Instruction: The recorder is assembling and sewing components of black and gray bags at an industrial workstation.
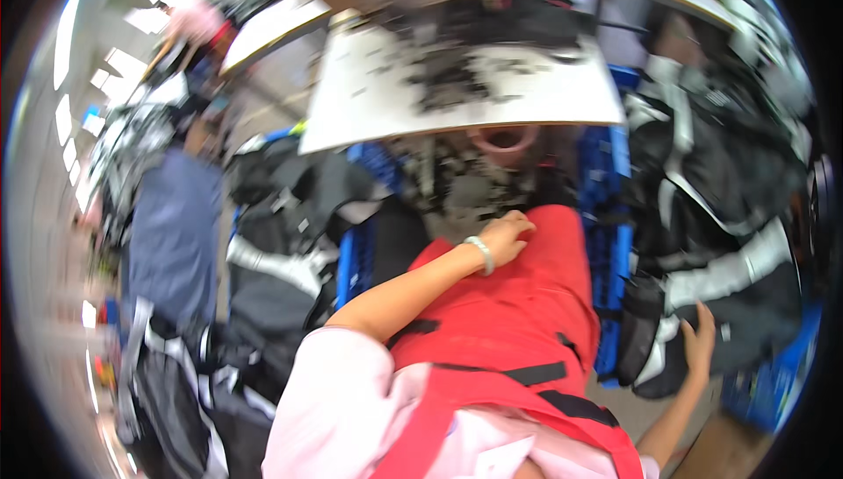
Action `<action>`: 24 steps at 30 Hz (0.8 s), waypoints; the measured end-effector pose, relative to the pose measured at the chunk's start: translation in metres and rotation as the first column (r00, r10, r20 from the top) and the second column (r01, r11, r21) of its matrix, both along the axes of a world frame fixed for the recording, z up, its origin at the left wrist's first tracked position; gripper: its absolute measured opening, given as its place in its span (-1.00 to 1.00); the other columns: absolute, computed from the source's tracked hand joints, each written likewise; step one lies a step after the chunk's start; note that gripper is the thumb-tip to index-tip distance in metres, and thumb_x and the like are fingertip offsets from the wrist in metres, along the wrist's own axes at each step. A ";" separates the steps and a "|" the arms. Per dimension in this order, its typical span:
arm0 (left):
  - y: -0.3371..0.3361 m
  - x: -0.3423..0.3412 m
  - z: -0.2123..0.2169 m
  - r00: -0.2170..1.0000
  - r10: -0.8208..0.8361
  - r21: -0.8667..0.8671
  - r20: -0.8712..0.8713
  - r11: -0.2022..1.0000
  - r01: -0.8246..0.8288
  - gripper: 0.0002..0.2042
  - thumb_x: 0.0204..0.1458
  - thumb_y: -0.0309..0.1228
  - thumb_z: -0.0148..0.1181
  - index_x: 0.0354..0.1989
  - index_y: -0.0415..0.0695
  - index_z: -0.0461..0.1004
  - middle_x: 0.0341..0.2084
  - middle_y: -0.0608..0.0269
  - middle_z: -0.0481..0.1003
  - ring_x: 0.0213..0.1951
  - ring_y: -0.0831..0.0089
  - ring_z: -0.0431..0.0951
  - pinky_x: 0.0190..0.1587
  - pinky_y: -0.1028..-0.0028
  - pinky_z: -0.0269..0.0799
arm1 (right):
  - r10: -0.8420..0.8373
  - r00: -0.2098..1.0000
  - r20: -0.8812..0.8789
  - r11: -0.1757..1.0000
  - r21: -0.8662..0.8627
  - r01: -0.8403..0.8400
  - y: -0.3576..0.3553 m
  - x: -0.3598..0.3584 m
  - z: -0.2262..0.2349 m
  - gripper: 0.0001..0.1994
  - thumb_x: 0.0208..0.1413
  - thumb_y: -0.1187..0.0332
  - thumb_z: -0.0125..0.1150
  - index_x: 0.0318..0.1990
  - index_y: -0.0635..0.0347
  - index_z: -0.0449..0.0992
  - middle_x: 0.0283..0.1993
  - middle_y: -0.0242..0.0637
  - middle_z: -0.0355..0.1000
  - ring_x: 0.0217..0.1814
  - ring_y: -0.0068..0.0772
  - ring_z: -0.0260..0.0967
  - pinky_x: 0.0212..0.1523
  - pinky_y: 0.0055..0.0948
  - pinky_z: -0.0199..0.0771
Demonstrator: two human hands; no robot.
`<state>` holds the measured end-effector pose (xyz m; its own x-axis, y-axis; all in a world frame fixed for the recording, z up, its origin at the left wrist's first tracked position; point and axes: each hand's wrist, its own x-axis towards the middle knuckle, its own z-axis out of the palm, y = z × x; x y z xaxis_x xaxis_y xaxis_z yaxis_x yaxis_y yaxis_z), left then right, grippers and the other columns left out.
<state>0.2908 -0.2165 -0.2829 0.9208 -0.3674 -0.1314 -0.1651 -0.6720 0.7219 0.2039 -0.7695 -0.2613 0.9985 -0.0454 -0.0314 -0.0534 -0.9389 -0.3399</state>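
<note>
My left hand (pixel 507 238), with a pale bracelet (pixel 480 254) at the wrist, rests on the red apron (pixel 527 303) over my lap. Its fingers are curled inward, and whatever they may hold is hidden. Out to the right, my right hand (pixel 699 343) has thumb and fingers apart, with nothing seen between them. It is over or against a stack of black and grey fabric pieces (pixel 755 303), beside a light grey band (pixel 729 266); whether it touches the cloth I cannot tell.
Ahead stands a white tabletop (pixel 351 84) strewn with small dark pieces, blurred. Blue crates (pixel 612 303) flank my legs. More black and grey sewn pieces (pixel 281 277) are heaped to the left, near a dark blue cloth (pixel 174 233). A cardboard box (pixel 724 448) lies low at right.
</note>
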 end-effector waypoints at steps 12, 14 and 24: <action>0.138 -0.128 0.001 0.785 0.617 -0.371 0.064 0.745 -0.555 -0.81 -0.02 -0.60 0.14 -0.21 -0.23 0.55 -0.24 0.08 0.51 -0.23 0.21 0.55 -0.17 0.37 0.46 | 0.602 0.793 -0.099 0.757 0.386 -0.527 0.317 0.096 0.050 -0.68 0.06 0.56 0.17 0.02 0.26 0.49 -0.16 -0.14 0.50 -0.17 -0.30 0.46 -0.07 -0.42 0.43; 0.165 -0.138 0.000 0.651 0.749 -0.448 0.126 0.628 -0.636 -0.83 -0.02 -0.61 0.14 -0.24 -0.22 0.56 -0.27 0.11 0.51 -0.29 0.30 0.56 -0.23 0.41 0.46 | 0.717 0.682 -0.145 0.688 0.306 -0.658 0.351 0.090 0.024 -0.72 0.12 0.53 0.12 0.02 0.22 0.49 -0.08 -0.08 0.42 -0.09 -0.10 0.42 -0.08 -0.35 0.43; 0.271 -0.295 -0.118 0.083 0.996 0.052 -0.017 0.084 -0.995 -0.75 -0.06 -0.59 0.22 -0.16 -0.17 0.52 -0.22 0.05 0.46 -0.23 0.16 0.54 -0.11 0.28 0.47 | 0.610 0.787 -0.090 0.780 0.247 -0.576 0.371 0.111 -0.036 -0.78 0.30 0.43 -0.03 0.00 0.19 0.50 -0.14 -0.16 0.43 -0.09 -0.22 0.41 -0.06 -0.44 0.36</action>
